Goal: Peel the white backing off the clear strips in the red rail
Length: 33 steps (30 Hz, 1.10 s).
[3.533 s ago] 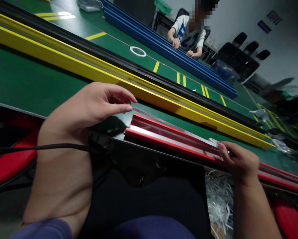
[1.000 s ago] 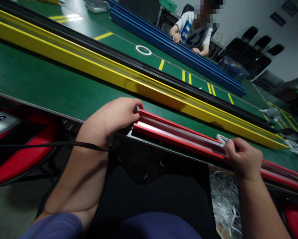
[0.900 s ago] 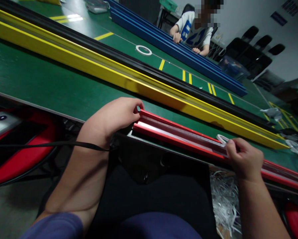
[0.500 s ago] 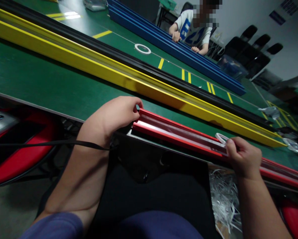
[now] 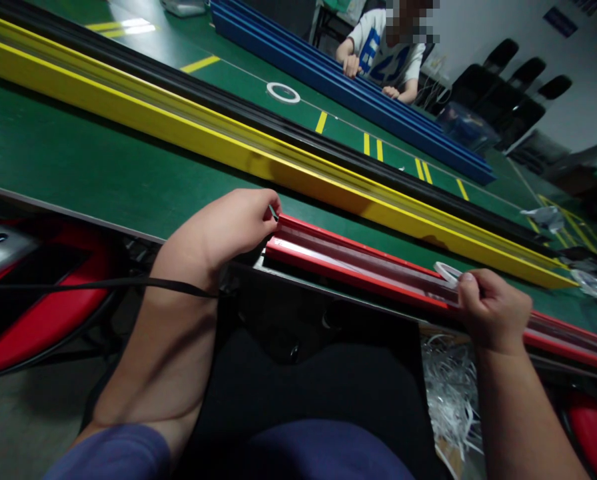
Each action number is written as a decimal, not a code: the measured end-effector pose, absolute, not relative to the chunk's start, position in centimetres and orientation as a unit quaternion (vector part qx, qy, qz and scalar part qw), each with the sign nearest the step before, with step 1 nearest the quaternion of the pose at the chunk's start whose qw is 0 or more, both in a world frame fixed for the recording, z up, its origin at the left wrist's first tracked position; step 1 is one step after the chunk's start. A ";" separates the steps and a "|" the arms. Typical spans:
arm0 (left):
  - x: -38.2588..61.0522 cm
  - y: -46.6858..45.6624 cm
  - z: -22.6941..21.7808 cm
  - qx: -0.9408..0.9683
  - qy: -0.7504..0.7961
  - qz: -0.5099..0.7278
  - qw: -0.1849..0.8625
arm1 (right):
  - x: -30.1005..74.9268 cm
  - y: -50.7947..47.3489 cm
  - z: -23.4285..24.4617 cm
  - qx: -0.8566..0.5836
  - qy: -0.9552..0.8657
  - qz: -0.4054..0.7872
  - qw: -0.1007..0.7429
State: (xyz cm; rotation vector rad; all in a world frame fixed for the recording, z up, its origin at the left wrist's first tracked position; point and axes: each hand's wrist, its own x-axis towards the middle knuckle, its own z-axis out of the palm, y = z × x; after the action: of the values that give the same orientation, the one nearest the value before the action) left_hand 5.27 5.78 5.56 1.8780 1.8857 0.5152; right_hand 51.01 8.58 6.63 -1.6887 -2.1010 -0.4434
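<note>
A long red channel rail (image 5: pixel 348 261) lies along the near edge of the green table (image 5: pixel 78 167). My left hand (image 5: pixel 228 230) is closed at the rail's left end, thumb and fingers pinched on something small and dark that I cannot make out. My right hand (image 5: pixel 493 310) is closed over the rail further right, holding a small white tape roll (image 5: pixel 447 272) against it. A pale strip runs along the inside of the rail between the two hands.
A long yellow rail (image 5: pixel 278 163) and a black rail (image 5: pixel 298 140) lie beyond the red one. Blue rails (image 5: pixel 358 100) lie at the far side, where a seated person rests both hands. A white tape ring (image 5: pixel 283 93) sits mid-table. White shredded strips (image 5: pixel 448 393) fill a bin below.
My left hand went from open and hovering above the table to pinched at the red rail's left end. The right hand stayed on the rail with the tape roll, shifting slightly right.
</note>
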 end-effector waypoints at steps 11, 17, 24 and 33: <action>5.3 5.6 5.7 0.671 0.687 0.182 0.211 | 52.0 8.5 5.7 -0.572 -0.755 -0.216 0.235; 5.5 5.4 5.8 0.680 0.680 0.183 0.204 | 53.2 8.2 4.6 -0.533 -0.737 -0.298 0.291; 5.6 5.6 5.9 0.673 0.686 0.183 0.207 | 52.9 8.3 4.8 -0.562 -0.734 -0.275 0.262; 6.2 5.8 6.3 0.665 0.705 0.167 0.184 | 52.2 8.4 5.0 -0.553 -0.743 -0.269 0.265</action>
State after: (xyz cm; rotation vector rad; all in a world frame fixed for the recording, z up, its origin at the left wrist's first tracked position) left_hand 6.19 5.75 6.32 1.8740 1.9878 0.4704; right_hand 52.23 8.39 5.04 -1.4940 -2.0067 -0.7265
